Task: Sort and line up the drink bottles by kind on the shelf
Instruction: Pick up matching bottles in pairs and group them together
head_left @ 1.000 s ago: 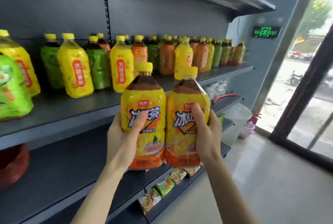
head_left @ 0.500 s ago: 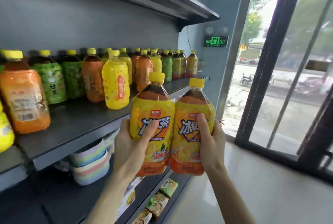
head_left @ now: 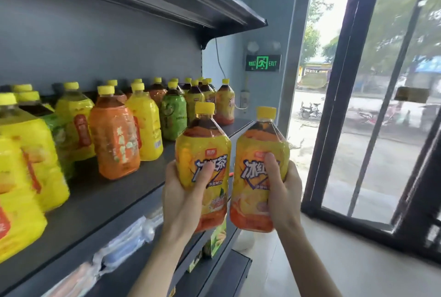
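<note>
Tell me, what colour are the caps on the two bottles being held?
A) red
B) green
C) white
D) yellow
D: the left bottle, in the left hand, and the right bottle, in the right hand, both have yellow caps.

Lit green exit sign (head_left: 263,63) on a grey-blue wall (head_left: 262,10), 2 round lamps (head_left: 253,46) just above it. Right of the sign, a dark-framed glass door (head_left: 381,117) admits daylight. Below the sign, a pale floor (head_left: 346,268).
</note>
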`<state>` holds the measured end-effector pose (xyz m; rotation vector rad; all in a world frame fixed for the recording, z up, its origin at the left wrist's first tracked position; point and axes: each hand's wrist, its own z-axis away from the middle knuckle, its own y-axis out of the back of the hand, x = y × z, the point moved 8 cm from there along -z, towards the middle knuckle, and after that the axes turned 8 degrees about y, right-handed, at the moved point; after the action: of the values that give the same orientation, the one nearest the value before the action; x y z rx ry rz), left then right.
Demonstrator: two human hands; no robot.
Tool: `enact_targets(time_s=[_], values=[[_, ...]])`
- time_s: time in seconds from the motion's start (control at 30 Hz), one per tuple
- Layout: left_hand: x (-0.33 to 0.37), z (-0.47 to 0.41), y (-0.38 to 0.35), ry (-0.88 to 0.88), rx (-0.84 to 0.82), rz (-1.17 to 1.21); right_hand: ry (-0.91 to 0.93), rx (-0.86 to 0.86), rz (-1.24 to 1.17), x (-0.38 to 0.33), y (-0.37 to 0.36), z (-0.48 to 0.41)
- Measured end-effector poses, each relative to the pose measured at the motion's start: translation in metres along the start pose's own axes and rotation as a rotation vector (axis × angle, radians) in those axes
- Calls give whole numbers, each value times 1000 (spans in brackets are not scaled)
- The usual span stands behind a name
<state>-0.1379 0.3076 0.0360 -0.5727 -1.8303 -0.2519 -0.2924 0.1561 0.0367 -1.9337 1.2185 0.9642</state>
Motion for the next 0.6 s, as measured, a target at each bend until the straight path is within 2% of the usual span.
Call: enact_targets(time_s=[0.3, 0.6], values=[[-62, -149, -103, -16, 202, -27, 7, -142, -36, 109, -33, -188], [-109, -271, -146, -45, 431, -135, 12, -314, -99, 188, -110, -319]])
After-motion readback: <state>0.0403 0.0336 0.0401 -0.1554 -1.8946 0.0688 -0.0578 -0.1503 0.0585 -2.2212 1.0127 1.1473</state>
